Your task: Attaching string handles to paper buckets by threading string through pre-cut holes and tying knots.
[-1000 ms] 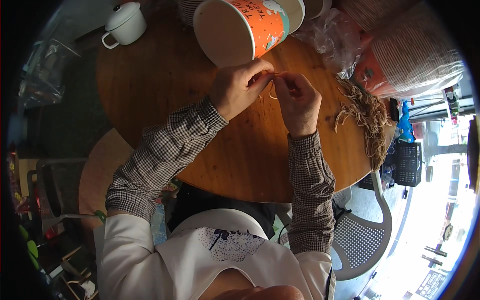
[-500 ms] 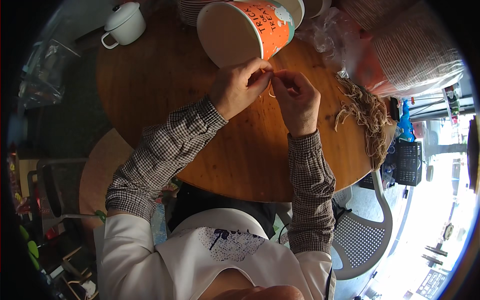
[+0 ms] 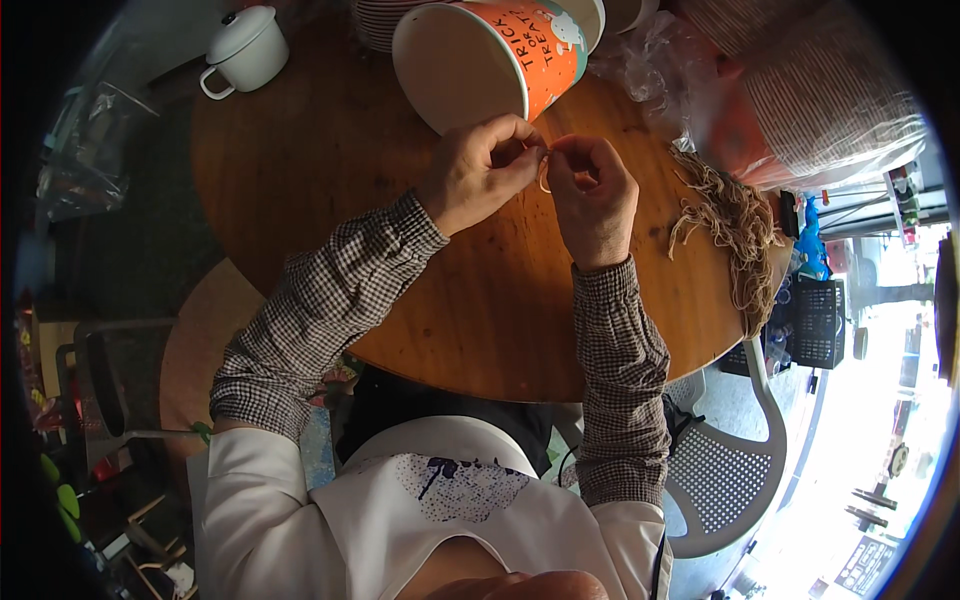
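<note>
Thumb and fingertips pinched, my left hand [image 3: 480, 170] meets my right hand [image 3: 595, 200] over the wooden table [image 3: 480, 310]. Between them runs a thin pale string [image 3: 544, 178], its small loop showing below the fingertips. Both hands grip it, though the exact pinch points are partly hidden by the fingers. Just beyond my hands a large orange printed paper bucket [image 3: 548, 55] lies on its side, its mouth toward me. To the right of my right hand, a tangled bundle of beige strings [image 3: 735, 235] lies along the table's edge.
A white lidded enamel mug [image 3: 247, 55] stands at the far left. Stacked paper buckets in clear plastic wrap [image 3: 825, 100] fill the far right. A grey perforated chair [image 3: 725, 480] is at the lower right, with a black crate [image 3: 818, 325] beyond it.
My fingertips have drawn slightly apart, and the string loop between them shows a little more clearly. Bucket and string bundle stay in place.
</note>
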Action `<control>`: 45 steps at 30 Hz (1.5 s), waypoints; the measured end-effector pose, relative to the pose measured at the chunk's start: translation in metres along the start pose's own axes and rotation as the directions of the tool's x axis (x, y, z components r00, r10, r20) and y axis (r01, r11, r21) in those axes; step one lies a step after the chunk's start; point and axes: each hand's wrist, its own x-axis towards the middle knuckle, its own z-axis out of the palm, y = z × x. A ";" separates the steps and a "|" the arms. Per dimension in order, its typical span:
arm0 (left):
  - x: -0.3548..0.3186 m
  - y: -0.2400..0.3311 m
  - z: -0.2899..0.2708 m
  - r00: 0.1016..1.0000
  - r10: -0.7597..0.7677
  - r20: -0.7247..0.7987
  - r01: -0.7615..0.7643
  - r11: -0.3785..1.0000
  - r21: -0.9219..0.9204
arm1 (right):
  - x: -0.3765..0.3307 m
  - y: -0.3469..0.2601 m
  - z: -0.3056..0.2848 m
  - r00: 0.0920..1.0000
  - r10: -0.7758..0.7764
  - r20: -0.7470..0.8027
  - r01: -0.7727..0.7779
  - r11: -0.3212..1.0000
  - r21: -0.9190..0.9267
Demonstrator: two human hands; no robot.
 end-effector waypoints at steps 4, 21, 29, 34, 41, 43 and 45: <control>0.001 -0.002 -0.001 1.000 0.001 0.013 0.001 0.992 -0.125 | 0.000 -0.001 0.001 1.000 -0.021 -0.006 0.021 1.000 0.009; 0.006 0.003 -0.009 0.878 -0.425 0.221 0.473 0.700 -0.535 | -0.002 0.005 0.007 0.994 0.038 0.100 -0.076 0.910 0.407; 0.006 -0.005 -0.013 0.900 -0.375 0.224 0.434 0.715 -0.548 | -0.004 0.001 0.005 0.998 -0.058 0.007 0.057 0.986 0.155; 0.007 -0.009 -0.007 0.901 -0.385 0.199 0.431 0.749 -0.504 | -0.003 -0.005 -0.002 0.962 -0.271 -0.021 0.265 0.953 -0.150; 0.006 0.000 -0.008 0.951 -0.280 0.133 0.310 0.859 -0.408 | -0.002 -0.008 -0.005 0.982 -0.185 -0.026 0.181 0.977 -0.112; 0.007 -0.003 -0.009 0.971 -0.216 0.104 0.240 0.874 -0.422 | -0.001 -0.009 -0.006 0.980 -0.195 -0.031 0.190 0.974 -0.125; 0.007 -0.002 -0.008 0.972 -0.215 0.095 0.235 0.882 -0.408 | -0.001 -0.008 -0.007 0.979 -0.202 -0.037 0.195 0.971 -0.140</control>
